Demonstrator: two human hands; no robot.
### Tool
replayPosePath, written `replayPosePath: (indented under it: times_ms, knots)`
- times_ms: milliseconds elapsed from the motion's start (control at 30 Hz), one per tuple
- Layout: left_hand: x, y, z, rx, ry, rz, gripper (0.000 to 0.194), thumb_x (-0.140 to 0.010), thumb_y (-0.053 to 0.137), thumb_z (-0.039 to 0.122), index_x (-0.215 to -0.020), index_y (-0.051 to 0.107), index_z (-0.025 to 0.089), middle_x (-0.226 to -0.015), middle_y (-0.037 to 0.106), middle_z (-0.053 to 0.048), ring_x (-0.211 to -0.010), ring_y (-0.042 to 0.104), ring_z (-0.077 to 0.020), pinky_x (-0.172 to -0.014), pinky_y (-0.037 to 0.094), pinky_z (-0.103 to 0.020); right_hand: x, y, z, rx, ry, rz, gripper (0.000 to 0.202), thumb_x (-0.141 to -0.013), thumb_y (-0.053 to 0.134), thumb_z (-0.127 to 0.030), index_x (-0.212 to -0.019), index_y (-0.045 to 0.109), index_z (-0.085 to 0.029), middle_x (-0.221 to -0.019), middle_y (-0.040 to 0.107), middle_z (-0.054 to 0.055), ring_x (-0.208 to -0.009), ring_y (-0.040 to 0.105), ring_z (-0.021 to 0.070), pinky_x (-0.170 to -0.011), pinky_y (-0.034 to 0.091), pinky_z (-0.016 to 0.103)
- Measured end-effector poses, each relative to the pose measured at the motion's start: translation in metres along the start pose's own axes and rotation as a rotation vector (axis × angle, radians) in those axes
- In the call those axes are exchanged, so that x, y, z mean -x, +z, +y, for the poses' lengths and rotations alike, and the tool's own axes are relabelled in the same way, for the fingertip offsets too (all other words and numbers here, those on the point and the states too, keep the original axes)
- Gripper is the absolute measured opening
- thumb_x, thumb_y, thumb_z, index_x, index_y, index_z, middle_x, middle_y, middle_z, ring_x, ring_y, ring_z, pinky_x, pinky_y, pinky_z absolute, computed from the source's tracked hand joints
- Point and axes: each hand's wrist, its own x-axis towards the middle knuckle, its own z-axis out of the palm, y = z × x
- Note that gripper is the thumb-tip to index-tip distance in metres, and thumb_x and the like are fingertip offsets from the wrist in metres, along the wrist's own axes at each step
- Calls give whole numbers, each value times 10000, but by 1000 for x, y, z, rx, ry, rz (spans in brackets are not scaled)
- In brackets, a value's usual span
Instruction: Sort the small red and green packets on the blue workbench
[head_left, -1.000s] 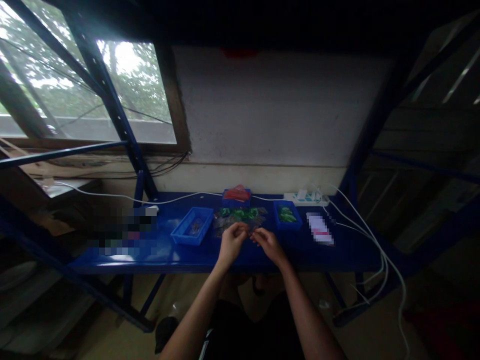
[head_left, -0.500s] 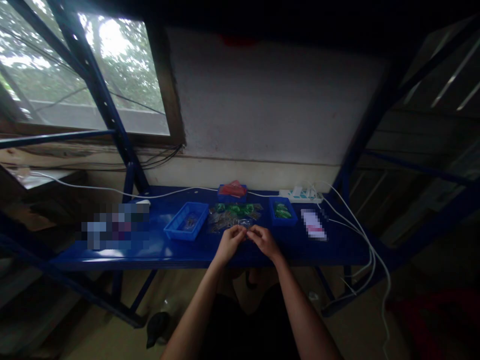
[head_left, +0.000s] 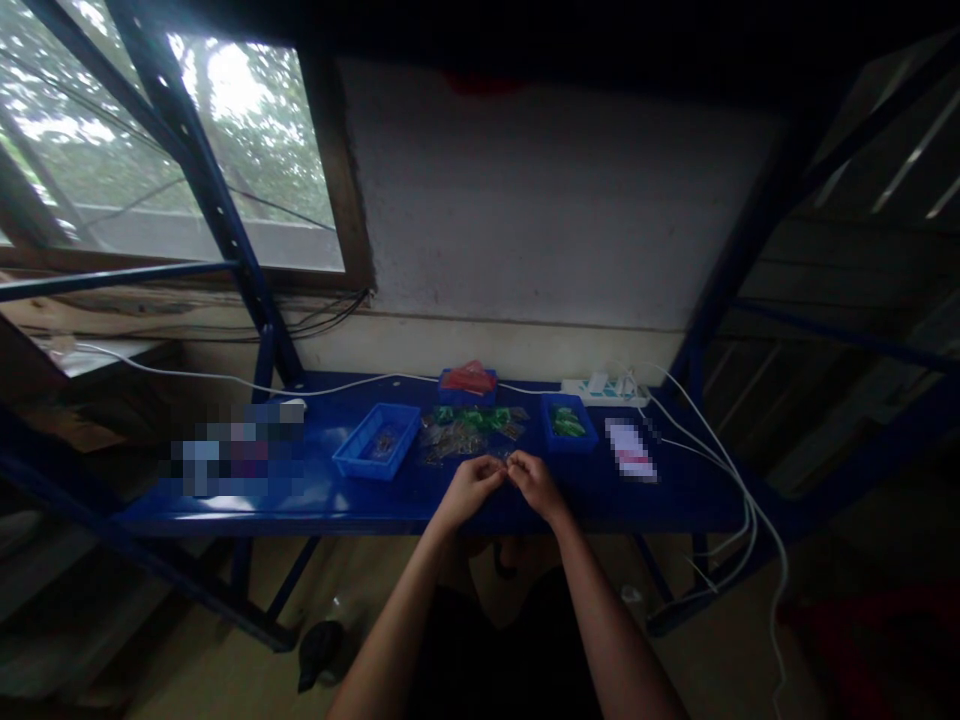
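Note:
My left hand (head_left: 475,486) and my right hand (head_left: 534,482) meet fingertip to fingertip above the front of the blue table (head_left: 345,505). Both are closed in a pinch; whatever is between the fingers is too small and dark to make out. Just beyond them lies a spread of small clear plastic packets (head_left: 454,438), with green packets (head_left: 480,417) along its back edge. To the left of the pile stands a blue tray (head_left: 352,462) holding a few small items I cannot identify. A second blue tray (head_left: 587,440) on the right holds green pieces.
At the back sits a blue bin with red plastic (head_left: 470,378). A white power strip (head_left: 577,390) lies to its right, with white cables (head_left: 742,480) hanging over the table's right end. A blurred-out phone-like object (head_left: 631,448) is nearby. Blue rack posts (head_left: 262,310) frame both sides.
The hands have shifted slightly; the fingertips remain together, and the clear plastic seen just beyond them earlier is less visible. The view has moved slightly. Trays and packets look unchanged.

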Motion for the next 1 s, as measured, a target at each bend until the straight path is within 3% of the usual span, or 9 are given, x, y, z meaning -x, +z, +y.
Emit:
replayPosePath:
  times_ms: [333, 567, 800, 1000]
  knots:
    - [2, -1, 1, 75, -14, 29, 193, -687, 578, 325, -667, 563, 134, -602, 553, 19, -566, 461, -109, -550, 346, -209, -1, 2, 0, -89, -12, -75, 188, -771, 486, -340, -650, 483, -196, -589, 463, -35, -564, 427, 117, -545, 344, 230]
    - [2, -2, -4, 29, -12, 48, 191, -672, 570, 288, -573, 477, 153, -529, 406, 58, -516, 345, -79, -504, 267, -199, 1, 3, -1, -1, -79, -105, 179, -785, 494, -300, -643, 499, -190, -598, 484, -27, -592, 450, 122, -553, 357, 224]
    - [1, -1, -2, 67, -14, 1, 209, -705, 569, 339, -692, 568, 130, -618, 541, 16, -578, 445, -107, -571, 345, -216, 1, 1, -3, -87, -43, -72, 165, -781, 517, -333, -697, 533, -193, -645, 531, -20, -612, 489, 132, -588, 386, 240]
    - [-1, -2, -2, 69, -20, 39, 185, -674, 544, 326, -620, 517, 152, -570, 490, 30, -558, 417, -103, -544, 322, -211, 1, 1, -5, -150, 11, -65, 165, -775, 539, -356, -743, 556, -195, -668, 569, -11, -614, 514, 137, -602, 404, 252]
